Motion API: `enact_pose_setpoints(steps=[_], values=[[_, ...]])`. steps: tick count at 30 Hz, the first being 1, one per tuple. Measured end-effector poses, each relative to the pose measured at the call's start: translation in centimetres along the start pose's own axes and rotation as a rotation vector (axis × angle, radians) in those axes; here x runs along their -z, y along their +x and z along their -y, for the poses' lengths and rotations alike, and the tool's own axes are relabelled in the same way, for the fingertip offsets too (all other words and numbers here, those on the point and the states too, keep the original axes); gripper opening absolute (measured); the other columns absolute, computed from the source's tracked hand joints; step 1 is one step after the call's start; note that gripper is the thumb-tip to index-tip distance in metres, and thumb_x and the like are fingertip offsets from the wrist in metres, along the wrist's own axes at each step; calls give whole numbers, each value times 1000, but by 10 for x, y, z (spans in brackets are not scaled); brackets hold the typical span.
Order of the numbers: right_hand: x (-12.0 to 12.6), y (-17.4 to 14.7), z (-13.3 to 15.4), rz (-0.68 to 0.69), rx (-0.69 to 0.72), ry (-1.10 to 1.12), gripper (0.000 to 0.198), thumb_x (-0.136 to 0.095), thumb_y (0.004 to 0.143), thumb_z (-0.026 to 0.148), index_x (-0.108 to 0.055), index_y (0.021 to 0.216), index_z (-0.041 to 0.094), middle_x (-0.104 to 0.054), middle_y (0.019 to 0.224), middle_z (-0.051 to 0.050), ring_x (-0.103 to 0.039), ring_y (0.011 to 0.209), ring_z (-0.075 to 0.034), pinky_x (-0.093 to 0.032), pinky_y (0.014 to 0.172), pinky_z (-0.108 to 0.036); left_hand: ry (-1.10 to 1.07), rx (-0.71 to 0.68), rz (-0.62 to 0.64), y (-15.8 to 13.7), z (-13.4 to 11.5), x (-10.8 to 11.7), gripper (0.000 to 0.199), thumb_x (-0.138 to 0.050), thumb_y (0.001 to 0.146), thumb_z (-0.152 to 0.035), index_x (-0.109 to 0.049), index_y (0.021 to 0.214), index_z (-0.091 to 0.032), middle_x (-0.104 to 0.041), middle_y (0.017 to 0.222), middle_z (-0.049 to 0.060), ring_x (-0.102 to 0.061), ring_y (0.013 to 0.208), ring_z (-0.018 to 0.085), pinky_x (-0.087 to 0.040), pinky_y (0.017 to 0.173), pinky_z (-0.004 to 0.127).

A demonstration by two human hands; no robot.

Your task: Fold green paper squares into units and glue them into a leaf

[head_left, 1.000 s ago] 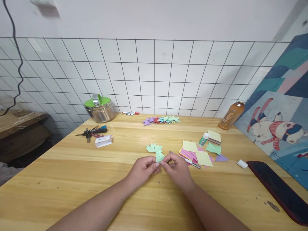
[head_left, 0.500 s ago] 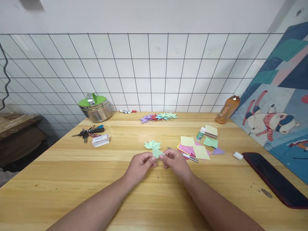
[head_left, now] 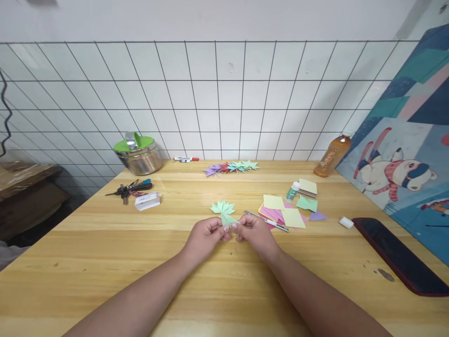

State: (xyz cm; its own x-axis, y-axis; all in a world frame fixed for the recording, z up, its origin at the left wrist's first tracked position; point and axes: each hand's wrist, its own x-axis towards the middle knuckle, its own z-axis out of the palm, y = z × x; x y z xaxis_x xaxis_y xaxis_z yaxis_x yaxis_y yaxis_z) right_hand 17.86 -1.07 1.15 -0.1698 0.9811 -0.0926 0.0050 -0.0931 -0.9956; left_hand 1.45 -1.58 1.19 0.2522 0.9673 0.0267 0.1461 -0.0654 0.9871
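Observation:
Between my two hands is a small folded piece of green paper (head_left: pixel 228 219). My left hand (head_left: pixel 207 234) pinches its lower left edge with thumb and fingers. On the other side, my right hand (head_left: pixel 255 233) grips the lower right corner the same way, the thumbs nearly meeting. Just beyond lies a pointed green paper leaf (head_left: pixel 222 206) on the table; whether it touches the held piece I cannot tell. A slim utility knife (head_left: pixel 271 222) lies right of my right hand, against a pile of pink and yellow paper squares (head_left: pixel 293 218).
A glue stick (head_left: pixel 292 191), more paper squares (head_left: pixel 307 186), an eraser (head_left: pixel 345 222) and a phone (head_left: pixel 400 255) lie right. Folded paper leaves (head_left: pixel 245 165) line the back, near a bottle (head_left: pixel 333 155). Left are a steel pot (head_left: pixel 140 159), keys (head_left: pixel 129 189) and a small white box (head_left: pixel 147 201).
The held green paper has tilted and more of it is covered by my fingers, with my thumbs closer together. The view has shifted slightly.

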Motion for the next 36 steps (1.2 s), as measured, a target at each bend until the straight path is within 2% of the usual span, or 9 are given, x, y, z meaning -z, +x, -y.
enact_pose_setpoints(steps=[3, 8, 12, 16, 21, 24, 27, 32, 36], values=[[-1, -1, 1, -12, 0, 9, 37, -73, 56, 47, -53, 60, 17, -54, 54, 4, -53, 47, -9, -42, 49, -22, -20, 16, 3, 0, -2, 0, 19, -62, 74, -33, -63, 71, -14, -65, 62, 1, -58, 59, 13, -46, 60, 23], [-2, -2, 4, 17, -14, 109, 40, -76, 52, 44, -61, 77, 17, -58, 66, 3, -53, 51, -8, -45, 52, -24, -74, 42, -6, 2, 0, 3, 24, -64, 73, -37, -63, 70, -13, -65, 59, 2, -58, 55, 13, -46, 58, 23], [-2, -2, 4, -5, -42, 86, 35, -74, 55, 45, -56, 63, 16, -55, 55, 4, -52, 49, -9, -45, 52, -24, -71, 39, 11, 1, 0, 2, 24, -65, 73, -37, -64, 73, -13, -66, 62, 2, -59, 58, 13, -47, 59, 23], [-1, -1, 2, -19, -56, 93, 33, -74, 56, 41, -53, 60, 16, -54, 56, 5, -52, 50, -9, -46, 54, -24, -90, 19, 15, 0, -1, 0, 23, -66, 72, -35, -65, 79, -13, -67, 65, 2, -61, 61, 13, -47, 61, 23], [-2, 0, 0, -38, -50, 107, 33, -71, 59, 42, -50, 59, 17, -50, 55, 6, -50, 49, -8, -49, 56, -26, -139, 107, 23, 3, 0, 1, 25, -68, 69, -36, -64, 73, -12, -68, 64, 3, -60, 58, 13, -48, 59, 24], [-3, -1, 0, -28, -59, 90, 29, -70, 61, 40, -53, 66, 17, -51, 59, 5, -50, 50, -9, -47, 53, -25, -138, 133, 20, 4, 0, 2, 25, -68, 69, -37, -63, 71, -12, -67, 63, 3, -60, 57, 13, -48, 58, 23], [-5, -3, 2, 25, 17, 34, 28, -70, 61, 34, -59, 81, 18, -57, 69, 2, -53, 58, -10, -45, 54, -24, -93, 125, 57, 3, 1, 2, 25, -68, 68, -37, -62, 68, -12, -66, 60, 2, -60, 56, 13, -47, 57, 23], [-4, -3, 3, 4, 64, -108, 22, -70, 60, 31, -54, 56, 16, -52, 55, 3, -47, 53, -9, -39, 52, -22, 34, 80, 119, 0, 4, -1, 21, -64, 72, -35, -60, 68, -14, -65, 61, 2, -59, 57, 13, -45, 57, 23], [-2, -2, 1, -8, -18, 21, 25, -67, 62, 31, -46, 57, 18, -48, 56, 6, -44, 52, -8, -40, 52, -22, 91, 79, 157, -1, 2, -2, 19, -59, 75, -33, -61, 72, -15, -64, 60, 2, -57, 56, 13, -43, 58, 23]])
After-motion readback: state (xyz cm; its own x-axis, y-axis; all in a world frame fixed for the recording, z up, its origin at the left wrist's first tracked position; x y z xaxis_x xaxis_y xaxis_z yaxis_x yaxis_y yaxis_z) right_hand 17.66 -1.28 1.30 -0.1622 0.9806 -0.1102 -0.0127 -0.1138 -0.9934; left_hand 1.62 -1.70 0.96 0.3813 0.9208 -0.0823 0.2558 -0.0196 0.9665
